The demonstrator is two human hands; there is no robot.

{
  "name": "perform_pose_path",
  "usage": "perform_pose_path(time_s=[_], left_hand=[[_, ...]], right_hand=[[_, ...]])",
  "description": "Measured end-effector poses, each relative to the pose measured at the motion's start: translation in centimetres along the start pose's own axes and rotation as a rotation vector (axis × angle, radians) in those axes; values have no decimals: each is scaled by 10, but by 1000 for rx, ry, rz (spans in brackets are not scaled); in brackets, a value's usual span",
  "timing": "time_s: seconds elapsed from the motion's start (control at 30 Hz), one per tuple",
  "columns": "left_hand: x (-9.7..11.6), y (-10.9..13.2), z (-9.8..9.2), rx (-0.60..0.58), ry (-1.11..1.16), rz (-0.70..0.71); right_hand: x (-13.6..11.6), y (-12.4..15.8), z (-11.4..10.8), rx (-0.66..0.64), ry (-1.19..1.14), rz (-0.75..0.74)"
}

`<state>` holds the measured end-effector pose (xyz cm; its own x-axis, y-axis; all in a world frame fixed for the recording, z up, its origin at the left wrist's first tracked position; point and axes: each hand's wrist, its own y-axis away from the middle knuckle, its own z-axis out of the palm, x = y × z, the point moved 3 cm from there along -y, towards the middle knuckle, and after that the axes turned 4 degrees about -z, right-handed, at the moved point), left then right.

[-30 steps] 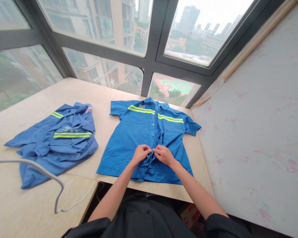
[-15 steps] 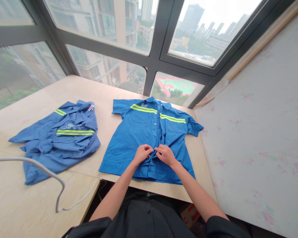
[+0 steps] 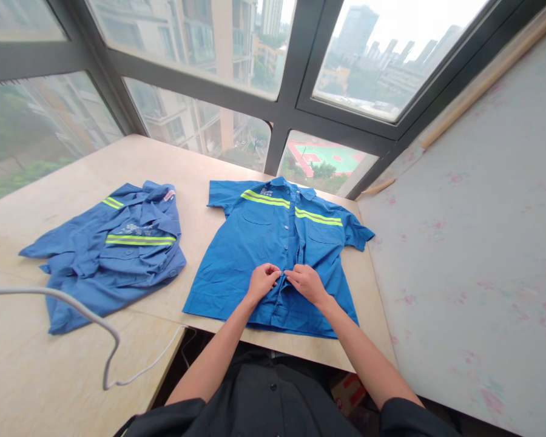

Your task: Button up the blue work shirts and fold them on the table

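A blue short-sleeved shirt (image 3: 259, 243) with yellow-green reflective stripes lies spread on the wooden table, collar toward the window. At its front opening, low on the button strip, my left hand (image 3: 264, 283) pinches the edge that bears the buttons. Close beside it on the right, my right hand (image 3: 304, 283) has its fingers closed on the other front edge. The fingertips of both hands nearly meet, and the button between them is mostly hidden. Further left lies a second blue shirt (image 3: 118, 261), crumpled and partly folded, with similar stripes.
A grey cable (image 3: 79, 308) curves over the table (image 3: 131, 364) at the lower left. Window frames (image 3: 186, 79) rise behind the table. A pale floral wall panel (image 3: 473, 243) borders its right side. Below the front edge, a red and brown box (image 3: 349, 391) shows.
The camera view has shifted slightly. Both hands stay at the same spot on the shirt's front, with only small finger movements.
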<state>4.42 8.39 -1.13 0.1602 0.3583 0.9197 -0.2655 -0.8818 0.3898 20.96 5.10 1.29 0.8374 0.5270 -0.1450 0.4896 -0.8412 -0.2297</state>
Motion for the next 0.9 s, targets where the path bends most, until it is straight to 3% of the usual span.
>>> perform_pose_path(time_s=[0.13, 0.4, 0.9], left_hand=[[0, -1, 0, -10, 7, 14], [-1, 1, 0, -14, 2, 32], [-1, -1, 0, -26, 48, -9]], right_hand=[[-8, -3, -1, -13, 14, -34], [-10, -4, -2, 24, 75, 113], [-1, -1, 1, 54, -14, -17]])
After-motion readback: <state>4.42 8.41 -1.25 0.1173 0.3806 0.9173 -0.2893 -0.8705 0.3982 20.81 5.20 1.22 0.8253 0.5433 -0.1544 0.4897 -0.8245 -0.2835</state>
